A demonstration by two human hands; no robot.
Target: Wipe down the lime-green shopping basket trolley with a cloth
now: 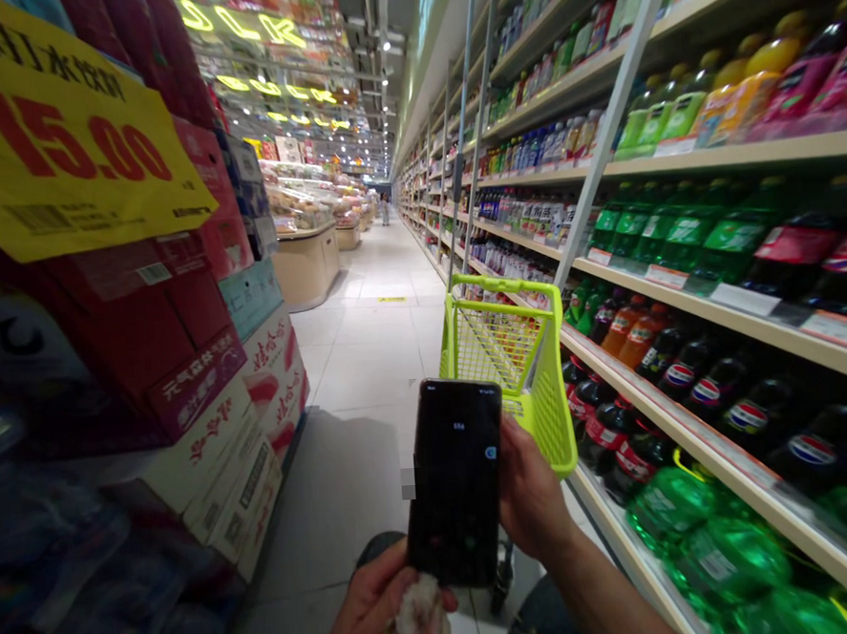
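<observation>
My right hand (531, 497) grips a black smartphone (457, 482) upright by its right edge, with the dark screen facing me. Low in the view, my left hand (366, 607) is closed on a crumpled white cloth or tissue (422, 623) just under the phone's bottom edge. A lime-green shopping cart (515, 350) stands right behind the phone on the tiled aisle floor, close to the right-hand shelves.
Shelves of soda bottles (720, 366) line the right side. On the left rise stacked red and white cartons (206, 397) with a yellow price sign (61, 138). The tiled aisle (368, 349) runs ahead towards display counters (309, 257); a person stands far off.
</observation>
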